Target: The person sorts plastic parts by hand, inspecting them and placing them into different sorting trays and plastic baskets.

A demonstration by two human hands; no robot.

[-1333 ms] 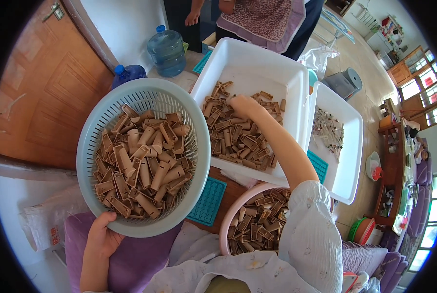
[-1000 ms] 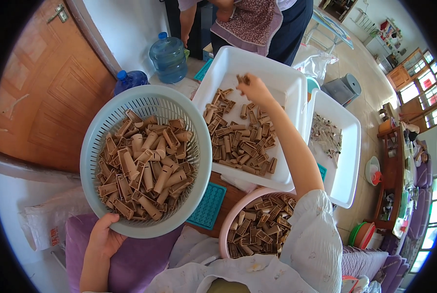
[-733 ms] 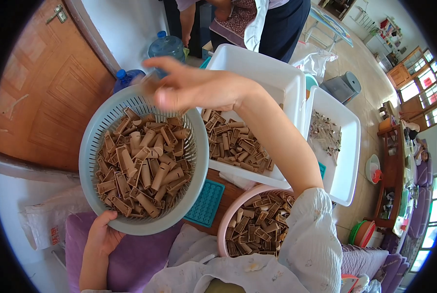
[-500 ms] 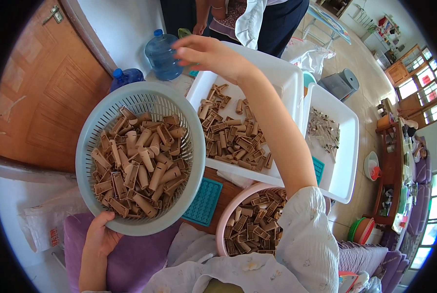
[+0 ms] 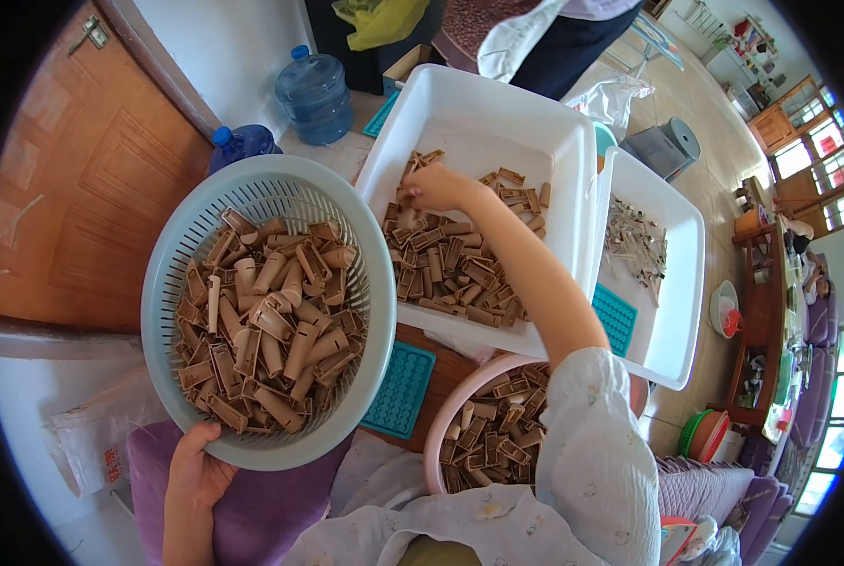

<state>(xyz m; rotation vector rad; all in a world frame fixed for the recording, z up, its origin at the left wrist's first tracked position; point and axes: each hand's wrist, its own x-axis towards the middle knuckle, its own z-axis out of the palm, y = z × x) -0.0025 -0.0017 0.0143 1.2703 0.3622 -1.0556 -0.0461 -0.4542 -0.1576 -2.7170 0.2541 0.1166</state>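
My left hand [image 5: 198, 469] grips the lower rim of a grey-blue slotted plastic basket [image 5: 161, 377], thumb on top of the rim. The basket is tilted towards me and holds many small brown half-tube plastic pieces [image 5: 276, 325]. My right hand [image 5: 438, 187] is down inside a large white plastic tub [image 5: 497, 111], at the left side of a pile of the same brown pieces [image 5: 455, 250]. Its fingers are curled in at the pieces, and whatever they hold is hidden. Close to my lap, a pink basin [image 5: 438, 443] holds more brown pieces.
A second white tub [image 5: 683, 311] with thin clear and dark bits stands at the right. Teal moulded trays [image 5: 398, 391] lie between the containers. Two blue water bottles [image 5: 314, 94] stand by the wall. Another person in dark trousers [image 5: 563, 57] stands beyond the tub.
My right hand has come down from above the far edge into the white tub, its fingers curling. More brown pieces lie at the basket's middle. The other person's hands have left view; a yellow-green bag shows.
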